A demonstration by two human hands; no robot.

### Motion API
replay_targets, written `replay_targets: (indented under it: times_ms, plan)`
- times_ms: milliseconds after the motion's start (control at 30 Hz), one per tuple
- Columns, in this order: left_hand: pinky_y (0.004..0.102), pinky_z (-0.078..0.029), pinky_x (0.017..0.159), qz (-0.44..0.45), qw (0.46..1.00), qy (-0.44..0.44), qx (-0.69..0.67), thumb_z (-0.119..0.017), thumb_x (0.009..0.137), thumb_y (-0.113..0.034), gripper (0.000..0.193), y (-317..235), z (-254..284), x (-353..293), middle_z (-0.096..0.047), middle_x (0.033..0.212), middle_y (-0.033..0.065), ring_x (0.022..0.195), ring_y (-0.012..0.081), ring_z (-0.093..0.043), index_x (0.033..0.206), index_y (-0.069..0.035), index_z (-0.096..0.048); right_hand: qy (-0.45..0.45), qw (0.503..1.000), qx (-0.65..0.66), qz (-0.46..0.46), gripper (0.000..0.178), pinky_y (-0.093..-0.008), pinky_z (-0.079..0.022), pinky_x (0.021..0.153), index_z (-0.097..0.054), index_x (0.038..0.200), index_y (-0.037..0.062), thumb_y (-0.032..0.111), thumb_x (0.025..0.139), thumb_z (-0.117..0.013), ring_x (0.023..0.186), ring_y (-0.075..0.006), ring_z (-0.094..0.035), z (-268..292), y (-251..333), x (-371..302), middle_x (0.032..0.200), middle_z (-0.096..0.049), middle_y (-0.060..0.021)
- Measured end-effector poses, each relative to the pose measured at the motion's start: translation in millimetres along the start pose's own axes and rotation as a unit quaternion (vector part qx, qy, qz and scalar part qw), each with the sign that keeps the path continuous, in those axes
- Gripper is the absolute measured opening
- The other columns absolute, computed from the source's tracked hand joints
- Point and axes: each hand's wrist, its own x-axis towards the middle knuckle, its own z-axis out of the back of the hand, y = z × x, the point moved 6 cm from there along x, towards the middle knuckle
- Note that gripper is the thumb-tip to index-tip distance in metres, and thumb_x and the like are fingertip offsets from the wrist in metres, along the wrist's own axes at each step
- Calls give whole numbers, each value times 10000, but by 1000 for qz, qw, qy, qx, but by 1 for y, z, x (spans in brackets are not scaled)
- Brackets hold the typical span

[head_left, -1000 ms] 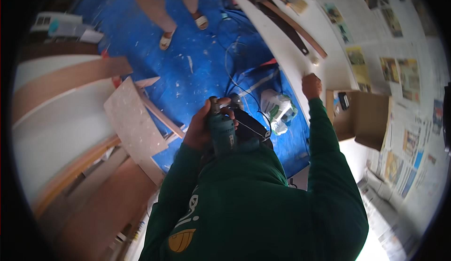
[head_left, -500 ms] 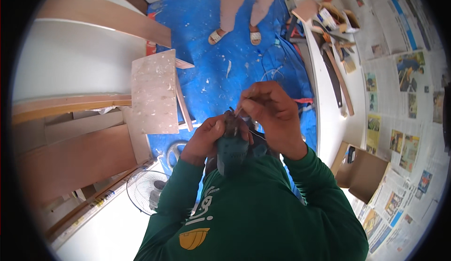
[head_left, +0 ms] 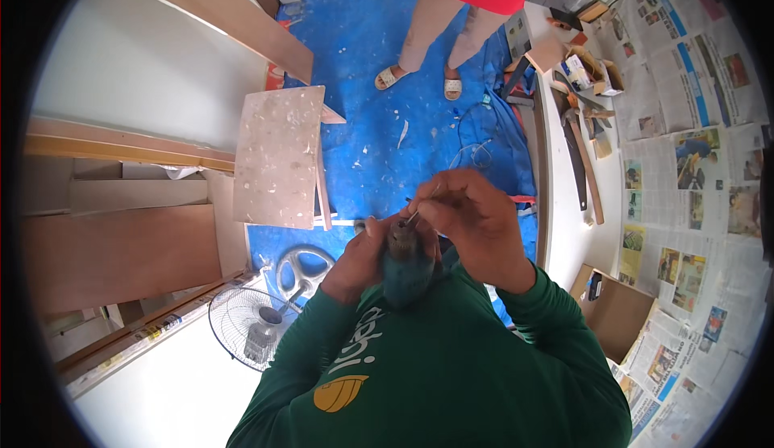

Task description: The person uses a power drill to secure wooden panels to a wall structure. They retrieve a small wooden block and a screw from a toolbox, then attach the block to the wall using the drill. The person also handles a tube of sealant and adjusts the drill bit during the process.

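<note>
Close against my chest is a teal power tool (head_left: 405,280) with a dark metal head pointing away from me. My left hand (head_left: 357,262) is wrapped round the side of that head, its thumb along the near edge. Above the tip, my right hand (head_left: 477,226) pinches a thin metal rod (head_left: 414,216) between thumb and fingers. The rod's lower end meets the front of the tool head; whether it sits inside cannot be made out. The exact kind of power tool is unclear, as my hands cover part of it.
A paint-spotted board stool (head_left: 278,158) stands at left on the blue sheet (head_left: 371,150). A fan (head_left: 254,327) is lower left. Along the right, a white bench (head_left: 601,242) holds a handsaw (head_left: 574,162), a hammer (head_left: 592,174) and cartons. Another person (head_left: 476,12) stands ahead.
My view has tilted up, showing more of the other person. The tool head now faces more upward, and the rod in my right hand is at its front.
</note>
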Motion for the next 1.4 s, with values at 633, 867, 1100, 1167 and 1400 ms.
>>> replay_targets:
  times_ms: [633,867,1100,1167,1400]
  plan:
    - [415,-543,1036,-3,998,-6,67,-578,1024,-731,882,6,-5,11,-721,1173,174,1142,270,-703,1467,28,-511,57,997,-47,-37,95,-250,-449,498,-673,1105,5,31,1025,-717,586,-58,-629,6,18,13,865,-738,-58]
    - [434,-559,1022,-21,997,0,74,-575,1012,-751,933,15,0,13,-734,1174,205,1131,300,-719,1516,25,-457,73,996,-43,-41,95,-251,-457,503,-678,1116,1,25,1030,-709,589,-59,-631,9,17,13,855,-738,-53]
    - [457,-567,1012,-9,1000,-30,2,-590,1053,-661,834,11,-1,19,-732,1123,193,1128,320,-725,1550,-10,-432,87,994,-52,-28,98,-257,-457,523,-682,1116,3,44,1034,-716,604,-60,-623,8,20,13,843,-722,-47]
    - [462,-573,1001,-76,993,4,88,-551,1076,-645,800,6,-4,18,-732,1114,198,1118,321,-728,1547,-9,-435,86,994,-59,-27,99,-257,-457,528,-682,1116,6,52,1036,-718,611,-58,-620,8,20,14,852,-721,-47]
    - [461,-576,999,32,987,-132,88,-642,972,-753,949,11,-2,13,-742,1103,176,1097,318,-735,1525,-1,-471,104,992,-21,-64,88,-259,-454,529,-693,1109,12,59,1038,-714,614,-61,-613,7,12,11,860,-718,-44]
